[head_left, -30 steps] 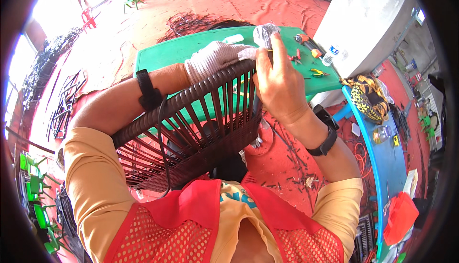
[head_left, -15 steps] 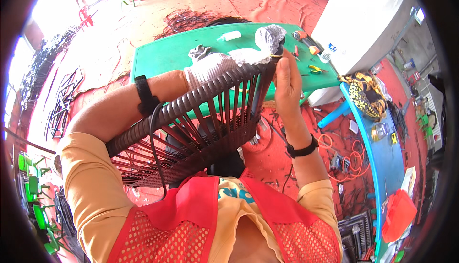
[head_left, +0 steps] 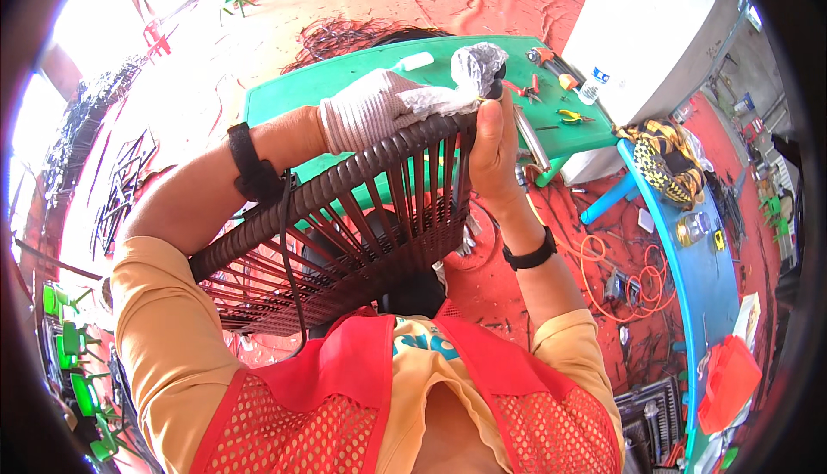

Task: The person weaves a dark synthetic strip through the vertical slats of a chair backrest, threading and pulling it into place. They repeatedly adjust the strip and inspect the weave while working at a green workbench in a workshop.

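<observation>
A dark brown woven chair part (head_left: pixel 379 207), with a thick wrapped rim and thin strands, leans across my lap. Crumpled white plastic film (head_left: pixel 476 69) covers the far end of its rim and stretches toward my left hand (head_left: pixel 366 112). That hand wears a whitish knit glove. It is closed on the film just above the rim, its fingertips partly hidden. My bare right hand (head_left: pixel 493 151) holds the chair part at its right corner, thumb up, with the other fingers mostly out of sight behind it.
Beyond lies a green table (head_left: pixel 301 86) with a white bottle (head_left: pixel 415 61), an orange power tool (head_left: pixel 543 59), red-handled pliers (head_left: pixel 527 90) and yellow-handled pliers (head_left: pixel 573 117). To the right stands a blue table (head_left: pixel 702 276). An orange hose (head_left: pixel 637 289) loops over the red floor.
My gloved left hand has risen above the rim and now shows more fully, closed on the film. My right hand and the chair part's top corner have shifted slightly left.
</observation>
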Demonstrator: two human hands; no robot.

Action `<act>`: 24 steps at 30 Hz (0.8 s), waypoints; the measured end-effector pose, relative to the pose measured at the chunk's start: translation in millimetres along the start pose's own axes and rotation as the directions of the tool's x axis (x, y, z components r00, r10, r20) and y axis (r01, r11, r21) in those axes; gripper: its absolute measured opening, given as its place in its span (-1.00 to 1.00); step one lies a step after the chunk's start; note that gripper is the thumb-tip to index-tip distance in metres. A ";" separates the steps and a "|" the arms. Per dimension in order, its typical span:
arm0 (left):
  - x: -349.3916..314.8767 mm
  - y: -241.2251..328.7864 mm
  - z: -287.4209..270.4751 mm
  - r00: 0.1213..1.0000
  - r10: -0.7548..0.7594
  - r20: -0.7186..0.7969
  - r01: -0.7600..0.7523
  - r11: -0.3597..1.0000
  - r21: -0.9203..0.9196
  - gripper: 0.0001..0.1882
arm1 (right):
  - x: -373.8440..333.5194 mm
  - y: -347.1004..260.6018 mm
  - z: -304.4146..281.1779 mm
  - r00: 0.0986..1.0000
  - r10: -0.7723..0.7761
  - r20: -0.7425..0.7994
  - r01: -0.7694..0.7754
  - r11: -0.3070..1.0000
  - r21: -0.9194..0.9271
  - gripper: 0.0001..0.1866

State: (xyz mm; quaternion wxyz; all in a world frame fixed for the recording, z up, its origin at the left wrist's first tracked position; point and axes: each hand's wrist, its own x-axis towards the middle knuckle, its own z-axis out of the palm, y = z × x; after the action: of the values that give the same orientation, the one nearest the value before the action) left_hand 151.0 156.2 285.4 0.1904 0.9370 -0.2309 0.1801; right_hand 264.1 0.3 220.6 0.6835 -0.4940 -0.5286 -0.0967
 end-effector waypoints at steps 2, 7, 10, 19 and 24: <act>1.1 2.3 -3.2 0.993 -0.113 0.040 0.115 0.993 -0.035 -0.68 | -2.0 2.9 -0.4 1.000 -0.002 0.011 0.002 1.000 0.006 -0.69; 9.7 6.9 -15.3 0.999 0.031 -0.020 -0.030 0.999 0.044 -0.72 | -10.8 3.2 -5.4 0.995 -0.046 0.092 0.048 0.999 -0.017 -0.39; 12.0 9.6 -32.9 0.994 -0.058 0.089 0.039 0.980 0.197 -0.70 | -16.7 -7.2 -7.3 0.995 -0.021 0.094 0.033 0.991 -0.128 -0.19; 11.6 6.3 -33.7 0.999 0.052 0.004 -0.051 0.963 0.263 -0.66 | 4.8 -41.5 -28.3 0.975 -0.045 0.219 0.113 0.945 -0.307 -0.38; 3.4 14.7 -47.3 0.950 -0.270 0.156 0.244 0.955 0.168 -0.63 | 7.4 -25.1 -53.3 0.914 0.195 0.355 -0.155 0.978 -0.138 -0.45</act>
State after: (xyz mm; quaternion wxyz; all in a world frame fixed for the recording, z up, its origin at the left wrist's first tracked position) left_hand 134.7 163.8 331.7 0.1214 0.9828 -0.1089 0.0863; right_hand 284.2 -50.6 243.5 0.5514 -0.5844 -0.5945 0.0306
